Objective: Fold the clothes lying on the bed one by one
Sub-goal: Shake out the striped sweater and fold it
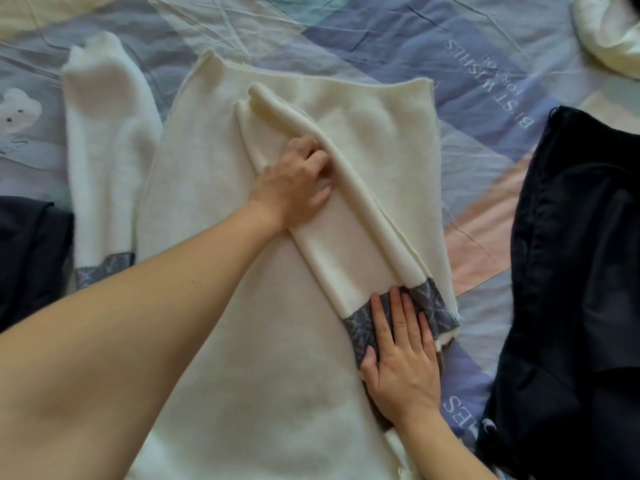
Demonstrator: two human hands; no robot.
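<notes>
A cream knit sweater [242,306] lies flat on the bed, filling the middle of the head view. One sleeve [346,244] with a grey patterned cuff [433,306] is folded diagonally across its body. My left hand [294,181] rests on the upper part of that sleeve, fingers bent against the sleeve's raised fold. My right hand [401,355] lies flat with straight fingers on the grey cuff. The other sleeve [104,150] stretches out to the left, its grey cuff [100,268] toward me.
A dark garment [571,289] is heaped on the right of the bed and another dark piece [31,251] lies at the left edge. A white item [609,32] sits at the top right. The bedsheet [485,81] is a pastel patchwork print.
</notes>
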